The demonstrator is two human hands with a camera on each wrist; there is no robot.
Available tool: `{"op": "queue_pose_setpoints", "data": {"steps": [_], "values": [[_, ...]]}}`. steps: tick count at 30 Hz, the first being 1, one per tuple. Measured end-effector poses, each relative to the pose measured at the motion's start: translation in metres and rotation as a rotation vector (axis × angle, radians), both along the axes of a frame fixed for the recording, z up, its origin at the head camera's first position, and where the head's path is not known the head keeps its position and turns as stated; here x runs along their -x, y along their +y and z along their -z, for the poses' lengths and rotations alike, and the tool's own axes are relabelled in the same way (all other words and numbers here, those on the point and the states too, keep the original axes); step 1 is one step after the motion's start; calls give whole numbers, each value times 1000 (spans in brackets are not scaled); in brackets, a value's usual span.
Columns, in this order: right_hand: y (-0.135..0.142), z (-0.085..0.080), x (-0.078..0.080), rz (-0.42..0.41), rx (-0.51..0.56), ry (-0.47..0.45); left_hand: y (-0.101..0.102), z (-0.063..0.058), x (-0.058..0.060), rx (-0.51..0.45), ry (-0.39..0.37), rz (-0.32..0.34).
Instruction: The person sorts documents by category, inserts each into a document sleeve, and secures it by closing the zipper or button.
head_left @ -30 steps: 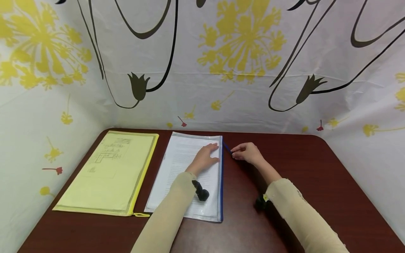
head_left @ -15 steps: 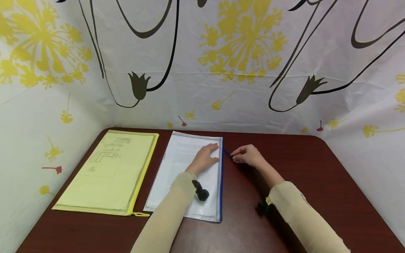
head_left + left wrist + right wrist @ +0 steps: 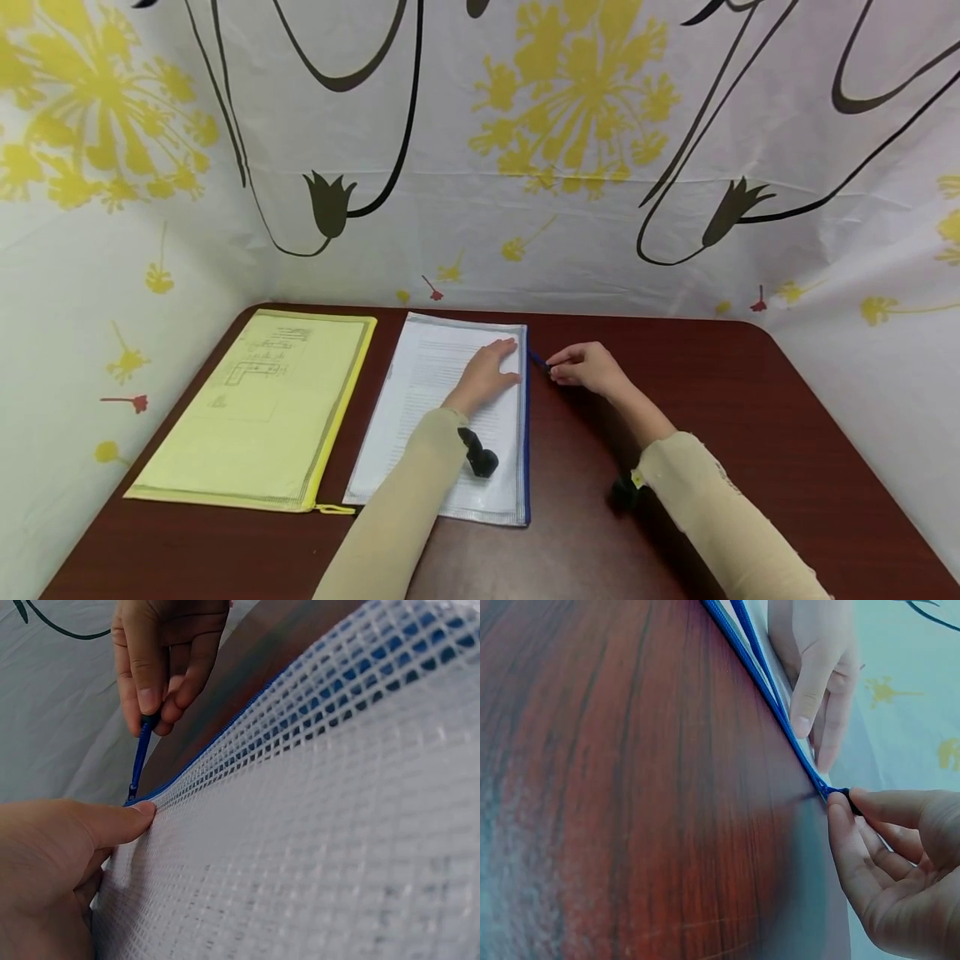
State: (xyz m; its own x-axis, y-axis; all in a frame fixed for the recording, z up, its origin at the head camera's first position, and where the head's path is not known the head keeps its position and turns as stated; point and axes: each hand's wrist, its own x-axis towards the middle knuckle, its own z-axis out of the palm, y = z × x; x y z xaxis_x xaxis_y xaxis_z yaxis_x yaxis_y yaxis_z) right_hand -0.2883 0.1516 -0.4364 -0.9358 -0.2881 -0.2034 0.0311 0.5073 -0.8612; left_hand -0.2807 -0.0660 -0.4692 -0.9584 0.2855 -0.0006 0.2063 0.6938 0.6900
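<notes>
A clear mesh zip pouch (image 3: 405, 400) with printed white paper inside lies at the middle of the table, its blue zipper (image 3: 769, 694) along the right side. My right hand (image 3: 588, 367) pinches the dark end of the blue zipper pull (image 3: 139, 759) between thumb and fingers, just off the pouch's far right corner. Near that corner, my left hand (image 3: 483, 379) rests on the pouch with fingers extended and the thumb (image 3: 124, 823) on the mesh beside the zipper. In the right wrist view, the two blue zipper edges spread apart away from the slider.
A yellow zip pouch (image 3: 270, 417) holding a sheet with a drawing lies to the left, its yellow pull (image 3: 334, 509) at the near corner. Both lie on a dark red-brown table (image 3: 712, 400). A white patterned cloth (image 3: 450, 208) hangs behind and at the sides.
My right hand has moved slightly toward me, and the zipper pull now lies a little nearer too. My left hand stays in place on the pouch.
</notes>
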Motion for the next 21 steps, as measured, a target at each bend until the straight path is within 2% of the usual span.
{"op": "queue_pose_setpoints", "data": {"steps": [6, 21], "values": [[-2, 1, -1, 28, 16, -18, 2, 1, 0, 25, 5, -22], [0, 5, -13, -29, 13, -54, 3, 0, 0, 20, 6, -31]]}}
